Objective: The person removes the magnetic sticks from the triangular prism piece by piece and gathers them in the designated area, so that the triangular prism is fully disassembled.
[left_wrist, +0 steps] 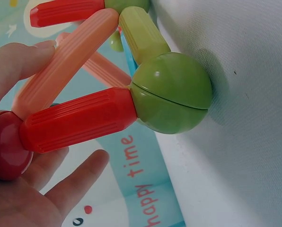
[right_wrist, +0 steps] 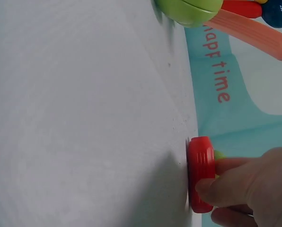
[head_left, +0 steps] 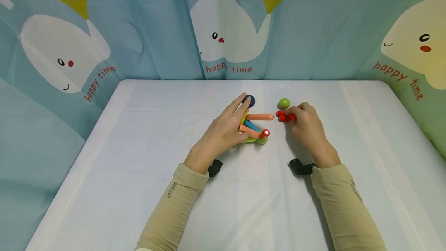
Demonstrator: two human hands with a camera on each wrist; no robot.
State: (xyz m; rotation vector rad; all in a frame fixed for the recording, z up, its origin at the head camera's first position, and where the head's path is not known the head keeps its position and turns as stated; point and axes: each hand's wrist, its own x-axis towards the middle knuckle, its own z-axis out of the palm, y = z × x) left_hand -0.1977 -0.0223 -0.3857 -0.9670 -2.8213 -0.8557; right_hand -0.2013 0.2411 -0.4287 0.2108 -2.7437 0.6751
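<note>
a joined frame of rods and balls (head_left: 252, 125) was stood on the white table (head_left: 104, 165), toward the far side and slightly right of the middle, and was steadied by the left hand (head_left: 224, 127). its fingers were spread apart and fairly straight; the thumb was laid against an orange rod (left_wrist: 67, 66), and a red ball (left_wrist: 8, 146) was cupped at the palm. the dark blue ball (head_left: 249, 101) was seen at the far fingertips, though whether it was pressed could not be told. a second orange rod (head_left: 261, 117) was pointed out to the right, its end left free. at the near right corner, an upright rod (head_left: 265, 134) was joined to a green ball.

to the right, apart from the frame, two small red rods were laid side by side. one red rod (right_wrist: 201, 184) was pinched on the tabletop between thumb and forefinger of the right hand (head_left: 308, 127); whether its neighbour was also gripped could not be told. a loose green ball (head_left: 284, 103) was placed just beyond them. the far edge was backed by a blue curtain (head_left: 150, 30) printed with whales.
</note>
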